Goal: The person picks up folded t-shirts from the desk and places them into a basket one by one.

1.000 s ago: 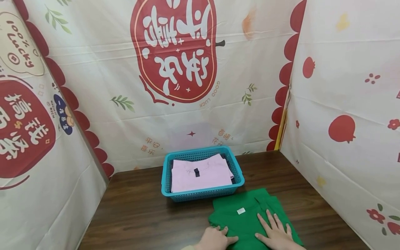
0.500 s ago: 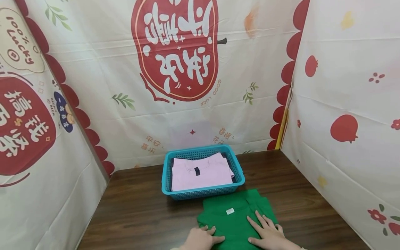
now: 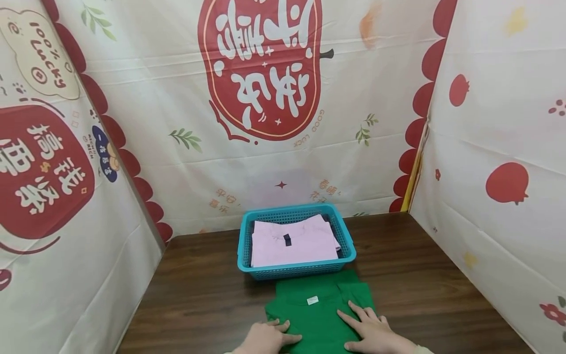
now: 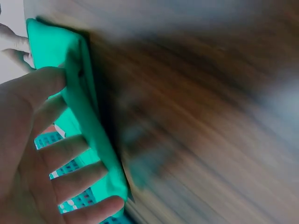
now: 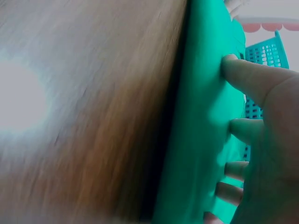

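Observation:
A folded green T-shirt [image 3: 316, 319] with a white neck label [image 3: 312, 300] lies flat on the table, just in front of the basket. On its left part rests my left hand [image 3: 267, 337], fingers extended over the fabric. My right hand [image 3: 370, 332] presses on the right part with its fingers spread. The left wrist view shows the left hand's fingers [image 4: 70, 151] along the shirt's folded edge. In the right wrist view, the right fingertips [image 5: 230, 59] touch the green cloth. The shirt's near edge is cut off in the head view.
Behind the shirt stands a blue plastic basket [image 3: 297, 268] holding a folded pink shirt [image 3: 294, 248] with a dark neck label. The dark wooden table [image 3: 199, 295] extends to both sides. Printed cloth walls [image 3: 265, 162] enclose the back and sides.
Both hands have slid the green T-shirt leftward across the table, so it sits more squarely in front of the basket. The head view has shifted slightly.

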Demonstrator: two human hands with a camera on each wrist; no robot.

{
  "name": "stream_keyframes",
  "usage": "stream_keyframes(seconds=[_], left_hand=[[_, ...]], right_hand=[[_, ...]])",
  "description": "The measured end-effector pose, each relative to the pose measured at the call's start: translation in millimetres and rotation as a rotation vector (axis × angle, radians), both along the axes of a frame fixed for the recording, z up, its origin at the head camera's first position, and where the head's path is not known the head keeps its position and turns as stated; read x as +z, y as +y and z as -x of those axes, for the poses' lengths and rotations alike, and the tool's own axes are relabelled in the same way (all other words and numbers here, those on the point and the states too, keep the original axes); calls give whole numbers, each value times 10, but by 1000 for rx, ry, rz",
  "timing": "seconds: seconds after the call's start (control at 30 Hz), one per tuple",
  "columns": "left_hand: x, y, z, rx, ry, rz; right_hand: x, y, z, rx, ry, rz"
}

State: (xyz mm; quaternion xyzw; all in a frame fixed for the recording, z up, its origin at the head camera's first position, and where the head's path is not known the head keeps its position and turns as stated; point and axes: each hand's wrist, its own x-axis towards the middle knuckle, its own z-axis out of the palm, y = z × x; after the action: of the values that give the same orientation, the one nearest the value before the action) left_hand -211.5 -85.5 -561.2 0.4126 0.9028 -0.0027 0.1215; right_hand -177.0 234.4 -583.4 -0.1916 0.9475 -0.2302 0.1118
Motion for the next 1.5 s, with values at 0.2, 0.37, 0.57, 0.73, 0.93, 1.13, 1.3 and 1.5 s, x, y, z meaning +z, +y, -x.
stream_keyframes(seconds=[0.2, 0.37, 0.57, 0.73, 0.93, 1.13, 1.3, 1.5], left_hand=[[34, -206, 20, 28, 31, -52], [80, -342, 12, 100, -20, -49], [115, -455, -29, 136, -40, -57], [88, -496, -37, 140, -33, -114], [53, -527, -1, 168, -73, -249], [91, -622, 105, 352, -137, -547], [122, -743, 164, 599, -241, -695], [45, -915, 125, 729, -475, -763]], right_hand=[[-12, -116, 40, 46, 36, 16], [10, -218, 79, 108, -5, 38], [29, -300, 114, 159, -62, 36], [89, -317, 123, 159, -93, 40], [171, -284, 217, 201, -104, 102], [313, -159, 414, 229, -123, 255], [483, -38, 447, 42, -121, 376], [441, 140, 472, -280, -183, 389]])
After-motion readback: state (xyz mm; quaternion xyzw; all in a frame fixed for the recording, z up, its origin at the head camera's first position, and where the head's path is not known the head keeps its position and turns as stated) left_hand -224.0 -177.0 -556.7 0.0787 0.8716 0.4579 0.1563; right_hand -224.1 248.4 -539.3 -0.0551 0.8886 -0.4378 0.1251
